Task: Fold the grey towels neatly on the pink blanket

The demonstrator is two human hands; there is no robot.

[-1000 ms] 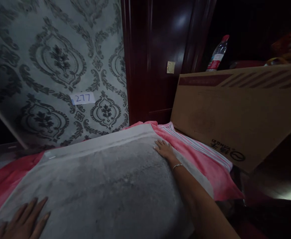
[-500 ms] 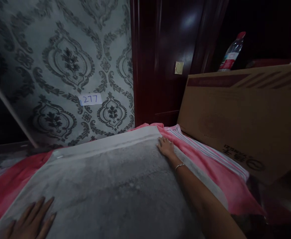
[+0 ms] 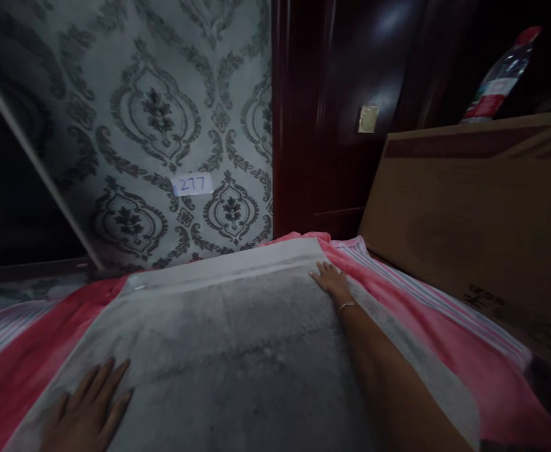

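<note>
A large grey cloth with a pale border (image 3: 228, 351) lies spread over a pink striped blanket (image 3: 426, 314). My left hand (image 3: 89, 411) rests flat on the cloth's near left part, fingers stretched out. My right hand (image 3: 332, 280) lies flat at the cloth's far right corner, arm reaching forward, a thin bracelet on the wrist. Neither hand holds anything.
A patterned grey wall carries a paper label reading 277 (image 3: 193, 184). A dark red wooden door (image 3: 341, 113) stands behind the blanket. A big cardboard box (image 3: 482, 213) leans at the right, with a plastic bottle (image 3: 499, 78) behind it.
The view has swung left, so everything sits further right in frame. Both hands stay flat on the grey cloth in roughly the same places.
</note>
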